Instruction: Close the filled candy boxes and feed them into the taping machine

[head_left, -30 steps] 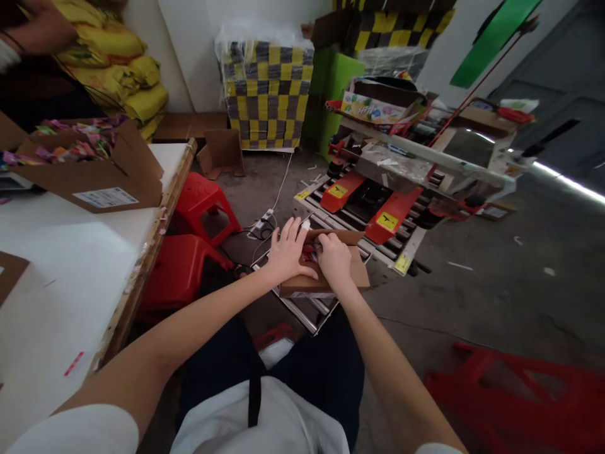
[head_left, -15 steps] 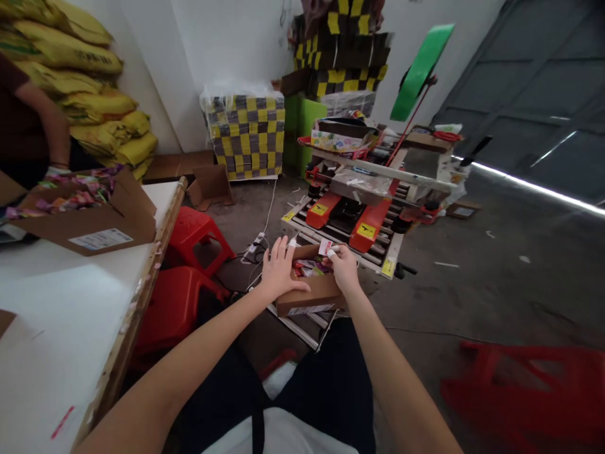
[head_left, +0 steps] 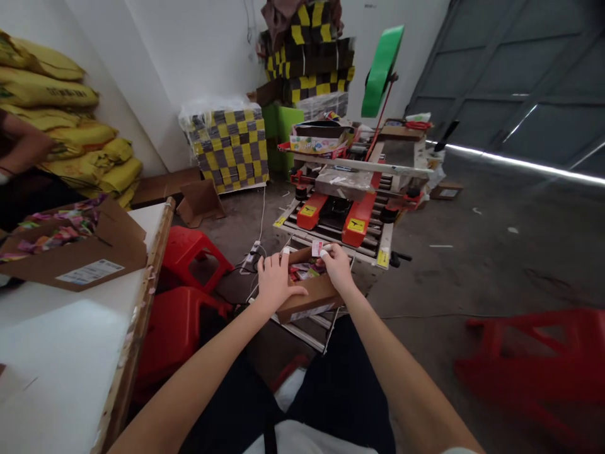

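A small brown cardboard box stands on the roller track in front of me, with colourful wrapped pieces inside. My left hand lies over the box's left side, fingers stretched and thumb along the front edge. Between the thumb and fingers of my right hand is a small white and red label, pinched above the box's right far corner. White coverings sit on some fingertips of both hands. The right palm hides part of the box's right side.
Beyond the box stands a roller machine with orange side belts and a green tape roll. At left, a white table holds an open carton of wrapped pieces. Red stools stand beside it; another red stool is at right. A person's arm shows far left.
My view has turned slightly, so the surroundings sit further left. Both hands stay at the box, and the label is still pinched in my right hand.
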Tool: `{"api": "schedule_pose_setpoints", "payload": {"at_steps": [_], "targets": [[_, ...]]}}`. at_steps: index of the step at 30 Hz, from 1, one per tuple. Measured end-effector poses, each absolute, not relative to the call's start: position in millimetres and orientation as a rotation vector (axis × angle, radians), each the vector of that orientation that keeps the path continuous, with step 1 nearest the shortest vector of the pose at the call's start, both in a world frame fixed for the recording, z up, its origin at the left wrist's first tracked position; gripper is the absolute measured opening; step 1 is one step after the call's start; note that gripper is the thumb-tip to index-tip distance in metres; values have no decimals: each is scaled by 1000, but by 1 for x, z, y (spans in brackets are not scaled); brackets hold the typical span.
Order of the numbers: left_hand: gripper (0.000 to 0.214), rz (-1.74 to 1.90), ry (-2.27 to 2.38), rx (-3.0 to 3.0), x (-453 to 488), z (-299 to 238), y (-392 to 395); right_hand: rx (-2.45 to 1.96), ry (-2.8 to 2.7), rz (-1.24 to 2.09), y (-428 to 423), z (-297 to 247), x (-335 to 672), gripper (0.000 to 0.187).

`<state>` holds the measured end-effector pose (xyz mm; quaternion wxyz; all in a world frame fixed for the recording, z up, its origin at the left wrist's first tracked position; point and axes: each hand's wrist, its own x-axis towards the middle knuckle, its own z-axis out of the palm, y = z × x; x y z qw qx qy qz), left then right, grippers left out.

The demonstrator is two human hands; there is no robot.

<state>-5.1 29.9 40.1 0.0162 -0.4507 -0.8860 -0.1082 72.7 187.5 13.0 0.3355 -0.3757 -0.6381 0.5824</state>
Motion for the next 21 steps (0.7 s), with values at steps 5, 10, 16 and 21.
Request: {"api": "schedule_pose_setpoints", "payload": {"at_steps": [5, 10, 16, 21], "targets": [[76, -290, -2684, -1424, 4, 37, 27, -1228, -1550, 1093, 216, 26, 139, 44], [42, -306, -2576, -1803, 0, 32, 32, -1320, -1940, 570, 183, 2, 189, 63], [69, -439, -2645, -2237, -44, 43, 53, -1114, -2221, 692, 126, -23, 145, 76], [83, -415, -2730, -2147, -33, 35, 62, -913, -2461, 851, 179, -21, 122, 75]]}}
